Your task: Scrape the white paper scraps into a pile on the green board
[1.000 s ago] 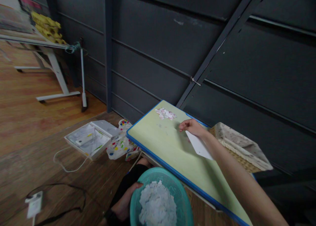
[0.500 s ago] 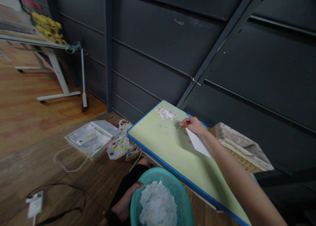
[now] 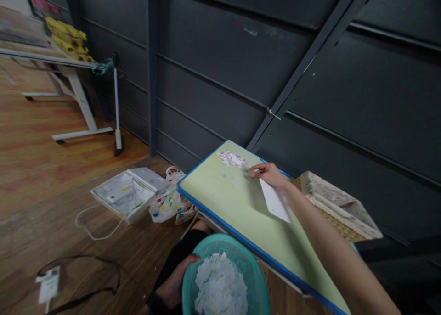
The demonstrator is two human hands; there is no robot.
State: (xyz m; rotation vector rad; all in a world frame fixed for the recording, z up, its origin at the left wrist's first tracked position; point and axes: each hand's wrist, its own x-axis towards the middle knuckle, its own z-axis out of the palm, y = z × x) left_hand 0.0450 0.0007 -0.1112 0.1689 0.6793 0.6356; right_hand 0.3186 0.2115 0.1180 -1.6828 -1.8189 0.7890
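My left hand grips the left rim of a teal plastic basket, its thumb over the edge. Inside the basket lies a heap of white torn paper bits. Above the pale green tabletop, my right hand holds a white card that hangs down below the palm and wrist. The fingertips point left, toward a small pile of paper scraps at the far end of the table. How the fingers grip the card is partly hidden.
To the right stands a cloth-lined wicker basket. An open white box and a dotted plastic bag lie on the floor at left, with a power strip and cables nearer me. A dark panelled wall rises behind the table.
The white card has swung slightly, its lower end shifting left and down. My right fingers have spread a little. My left hand and the teal basket stay in place.
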